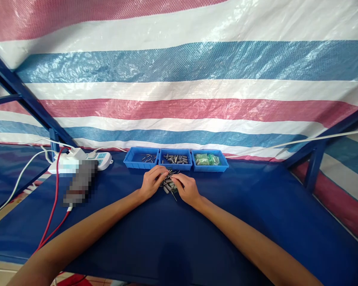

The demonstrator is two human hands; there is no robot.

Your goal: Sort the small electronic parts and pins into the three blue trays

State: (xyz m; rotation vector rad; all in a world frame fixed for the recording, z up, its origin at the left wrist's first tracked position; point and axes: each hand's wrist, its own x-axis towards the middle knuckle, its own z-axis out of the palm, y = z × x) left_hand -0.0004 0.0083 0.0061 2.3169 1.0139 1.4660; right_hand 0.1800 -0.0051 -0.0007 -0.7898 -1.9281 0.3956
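Note:
A small pile of grey metal pieces and thin dark pins (pixel 168 185) lies on the blue table (pixel 155 234). My left hand (pixel 154 181) is at the pile's left side, fingers closed together over its edge. At the right side is my right hand (pixel 186 188), thumb and index finger pinched at the pile. What either hand's fingertips hold is too small to make out. Just behind the pile stand three blue bins: the left bin (pixel 133 164) has thin pins, the middle bin (pixel 175 166) short grey cylinders, the right bin (pixel 211 168) green bags with pieces.
At the left, a white power strip (pixel 105 161) with plugs lies beside a blurred dark device (pixel 80 184) on a red cable (pixel 57 190). Blue frame bars (pixel 314 169) flank the table. A striped tarp (pixel 179 63) hangs behind.

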